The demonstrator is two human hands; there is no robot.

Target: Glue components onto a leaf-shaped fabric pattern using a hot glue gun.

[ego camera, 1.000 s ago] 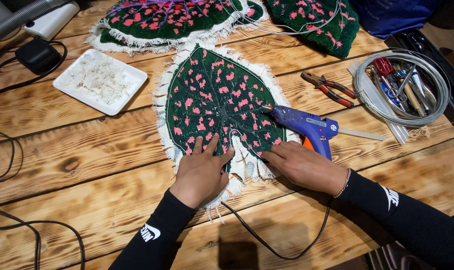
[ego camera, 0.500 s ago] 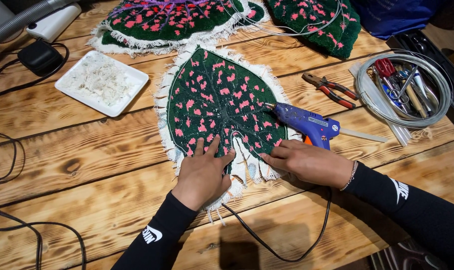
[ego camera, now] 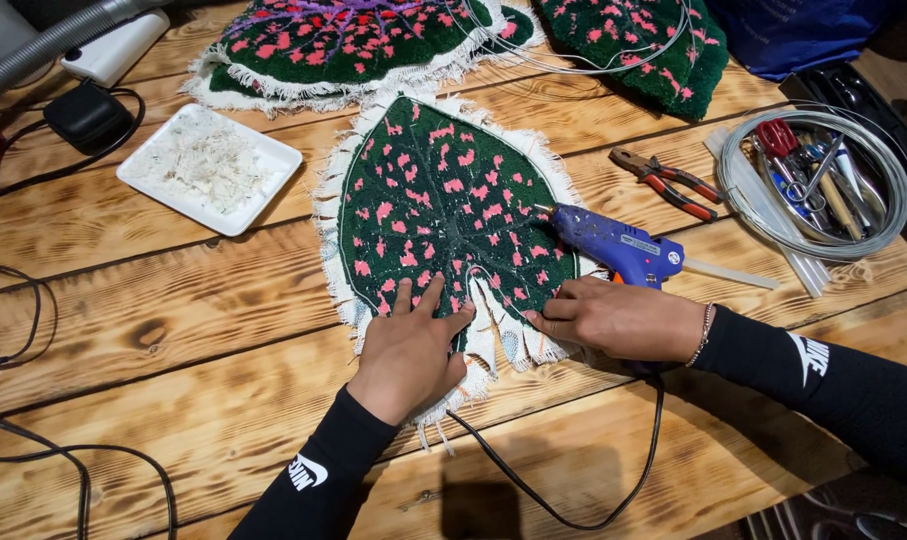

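- Leaf-shaped tufted rug, dark green with pink flecks and a white fringe, lies flat on the wooden tabletop, centre of view.
- Left hand rests palm down on the rug's lower edge, fingers spread and flat; grip apart, clamped on nothing, just pressing.
- Right hand lies palm down just beside it at the rug's lower right edge, fingertips on the fringe; fingers loosely extended, holding nothing.
- Rug sits directly under both hands and extends away from them; the white fringe strip shows between the two hands.
- Blue glue gun lies on the rug's right edge, touching the top of the right hand's knuckle area or just above it; cannot tell if they touch. Its black cord loops across the tabletop near the bottom edge.
- White square tray of white fibre scraps sits left of the rug, apart from it.
- Red-handled pliers lie right of the rug; coil of wire ringing assorted tools farther right.
- Two more green tufted pieces along the far edge.
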